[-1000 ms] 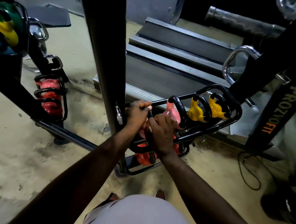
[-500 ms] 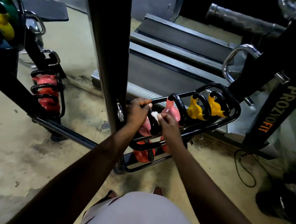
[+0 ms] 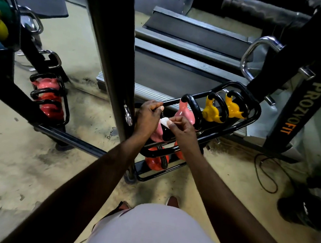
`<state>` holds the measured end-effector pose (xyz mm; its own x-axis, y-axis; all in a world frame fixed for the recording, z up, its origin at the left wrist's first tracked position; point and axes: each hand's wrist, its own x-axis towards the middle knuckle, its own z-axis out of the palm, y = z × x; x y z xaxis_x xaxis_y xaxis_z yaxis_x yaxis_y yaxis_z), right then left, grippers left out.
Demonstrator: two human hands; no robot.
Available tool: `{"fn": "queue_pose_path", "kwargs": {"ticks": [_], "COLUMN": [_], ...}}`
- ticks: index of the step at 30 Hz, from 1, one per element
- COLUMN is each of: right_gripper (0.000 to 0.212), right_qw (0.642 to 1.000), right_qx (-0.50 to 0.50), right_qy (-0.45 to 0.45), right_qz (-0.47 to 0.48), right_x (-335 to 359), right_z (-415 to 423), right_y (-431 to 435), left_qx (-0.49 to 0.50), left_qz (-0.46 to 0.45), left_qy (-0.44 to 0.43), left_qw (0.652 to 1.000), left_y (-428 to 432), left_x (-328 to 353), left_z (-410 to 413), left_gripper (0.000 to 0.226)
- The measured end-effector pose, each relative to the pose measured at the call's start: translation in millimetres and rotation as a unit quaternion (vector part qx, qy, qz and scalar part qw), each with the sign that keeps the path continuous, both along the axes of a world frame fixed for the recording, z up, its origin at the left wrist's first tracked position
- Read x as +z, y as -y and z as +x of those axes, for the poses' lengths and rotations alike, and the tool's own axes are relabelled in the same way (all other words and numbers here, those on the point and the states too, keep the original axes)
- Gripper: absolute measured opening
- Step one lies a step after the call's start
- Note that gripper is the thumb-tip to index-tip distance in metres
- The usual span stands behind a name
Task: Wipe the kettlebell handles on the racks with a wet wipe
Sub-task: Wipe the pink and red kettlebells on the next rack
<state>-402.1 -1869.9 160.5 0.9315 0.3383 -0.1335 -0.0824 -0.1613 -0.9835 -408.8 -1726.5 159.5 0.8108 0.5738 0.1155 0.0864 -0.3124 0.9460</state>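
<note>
At the low rack [image 3: 231, 129] beside the dark upright post [image 3: 111, 51], the wiping looks to be mid-course. The right hand [image 3: 182, 127] pinches the wet wipe [image 3: 164, 121], a small white wad, between thumb and fingers. It holds the wad just over the black handle [image 3: 166, 134] of the nearest pink kettlebell [image 3: 156, 135], in the gap between the two hands. The left hand [image 3: 149, 116] has its fingers curled round the rack's rear rail, probably to brace the stoop.

The step in hand seems to be this first handle on the upper tier. The next move likely calls for pressing the wad down onto the handle, folding it round the bar, and drawing it along the arch. After that come the second pink kettlebell [image 3: 186, 113], the yellow kettlebells [image 3: 212, 112] and the red kettlebells [image 3: 152, 161] on the tier below.

Whether the wipe touches the handle at this instant cannot be told, because the fingers cover the spot. Most of that handle lies under the two hands. The red ones sit partly behind the rails and the right forearm. Another rack [image 3: 67, 109] stands well apart at the left, and its kettlebells are dim and barred over. Nothing shows which handles have been wiped.
</note>
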Motion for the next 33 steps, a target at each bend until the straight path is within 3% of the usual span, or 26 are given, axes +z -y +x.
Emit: {"fn": "queue_pose_path", "kwargs": {"ticks": [3,9,15,18,23,27,30,33], "right_gripper": [0.012,0.020,0.010,0.014,0.020,0.017,0.013,0.016], "right_qw": [0.995,0.943,0.851,0.852,0.877,0.915,0.965,0.996], "right_qx": [-0.009,-0.061,-0.045,-0.066,-0.086,-0.104,-0.098,-0.032], "right_qy": [0.086,0.278,0.430,0.408,0.385,0.297,0.187,0.077], "right_qz": [-0.057,-0.170,-0.298,-0.320,-0.276,-0.253,-0.154,-0.042], "right_x": [-9,-37,-27,-43,-30,-44,-36,-25], "right_z": [-12,-30,-29,-45,-28,-45,-37,-21], "right_y": [7,20,-7,9,3,15,28,25], "left_qx": [-0.009,-0.020,-0.018,-0.027,-0.027,-0.014,-0.022,-0.044], "left_qz": [0.007,0.018,0.015,0.034,0.023,0.009,-0.023,-0.029], "left_qy": [-0.008,-0.006,-0.011,-0.014,-0.005,-0.020,-0.013,-0.041], "left_qw": [1.000,1.000,1.000,0.999,0.999,1.000,0.999,0.998], "left_y": [3,6,7,11,7,4,6,7], "left_x": [-6,-1,-4,-6,-1,-5,-3,-4], "left_z": [0,2,-1,-3,5,-3,4,2], "left_gripper": [0.027,0.028,0.028,0.027,0.027,0.027,0.028,0.037]}}
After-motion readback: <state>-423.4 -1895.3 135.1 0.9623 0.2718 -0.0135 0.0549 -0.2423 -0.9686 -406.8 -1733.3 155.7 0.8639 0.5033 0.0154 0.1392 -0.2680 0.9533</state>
